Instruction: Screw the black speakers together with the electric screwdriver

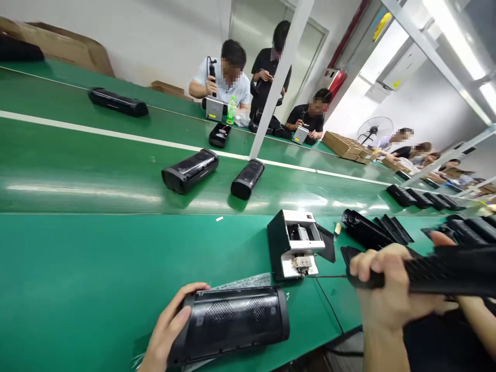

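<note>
Steadying the speaker shell at 7 o'clock w/ my left hand, I'm gripping a grille panel at 4 o'clock in my right hand.

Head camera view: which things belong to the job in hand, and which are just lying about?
In hand: black speaker under left hand; grille panel in right hand; perhaps white-faced machine.
Lying about: belt speaker; second belt speaker; stacked black panels; cardboard boxes.
</note>
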Tool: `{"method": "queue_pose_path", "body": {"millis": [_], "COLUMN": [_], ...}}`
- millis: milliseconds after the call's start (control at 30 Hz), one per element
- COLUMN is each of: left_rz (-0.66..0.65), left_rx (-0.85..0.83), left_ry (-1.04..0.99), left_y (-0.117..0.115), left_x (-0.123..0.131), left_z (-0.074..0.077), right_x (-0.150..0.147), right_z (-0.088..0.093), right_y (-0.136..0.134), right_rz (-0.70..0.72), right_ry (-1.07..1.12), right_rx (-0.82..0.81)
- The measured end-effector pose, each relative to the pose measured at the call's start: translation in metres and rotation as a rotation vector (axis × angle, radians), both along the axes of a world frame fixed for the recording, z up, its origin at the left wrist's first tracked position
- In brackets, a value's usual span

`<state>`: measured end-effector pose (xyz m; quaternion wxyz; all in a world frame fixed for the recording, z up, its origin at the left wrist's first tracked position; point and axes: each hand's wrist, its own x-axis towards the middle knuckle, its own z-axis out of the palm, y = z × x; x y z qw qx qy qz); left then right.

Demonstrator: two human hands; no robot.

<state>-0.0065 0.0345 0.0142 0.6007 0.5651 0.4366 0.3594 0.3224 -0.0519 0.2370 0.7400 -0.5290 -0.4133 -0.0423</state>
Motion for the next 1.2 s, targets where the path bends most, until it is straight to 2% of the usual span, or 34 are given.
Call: {"method": "queue_pose_path", "body": {"millis": [100, 167, 233, 300, 400, 533, 633, 733, 833, 967, 1200], "left_rz": [-0.001, 0.007, 0.009, 0.005, -0.007, -0.047, -0.053, -0.054, -0.069, -0.088, -0.095], "left_rx": [0.022, 0.018, 0.004, -0.002, -0.004, 0.025, 0.041, 0.034, 0.025, 0.011, 0.011], "left_ry": [0.006, 0.003, -0.007, -0.031, -0.079, -0.168, -0.179, -0.169, -0.183, -0.215, -0.257], "left_y": [0.001, 0.001, 0.001, 0.001, 0.000, -0.002, -0.002, -0.003, -0.005, -0.006, -0.008], "left_x": [-0.001, -0.002, -0.002, -0.002, 0.001, 0.006, 0.008, 0.010, 0.012, 0.015, 0.016], "left_z": [0.003, 0.003, 0.001, -0.001, -0.002, 0.002, 0.004, 0.004, 0.003, 0.003, 0.009], "right_x": [0.012, 0.017, 0.020, 0.022, 0.012, -0.034, -0.082, -0.126, -0.153, -0.164, -0.166], "right_z": [-0.022, -0.040, -0.054, -0.059, -0.048, -0.010, 0.010, 0.007, -0.007, -0.018, -0.013], "right_y": [0.024, 0.036, 0.039, 0.035, 0.023, 0.023, 0.040, 0.066, 0.088, 0.101, 0.102], "right_rz": [0.010, 0.062, 0.110, 0.160, 0.227, 0.324, 0.567, 0.777, 0.832, 0.856, 0.880], "right_ry": [-0.037, -0.046, -0.024, 0.007, 0.047, 0.117, 0.174, 0.109, 0.076, 0.135, 0.151], "right_rx": [0.057, 0.025, -0.037, -0.095, -0.150, -0.014, -0.037, -0.109, -0.171, -0.161, -0.187]}}
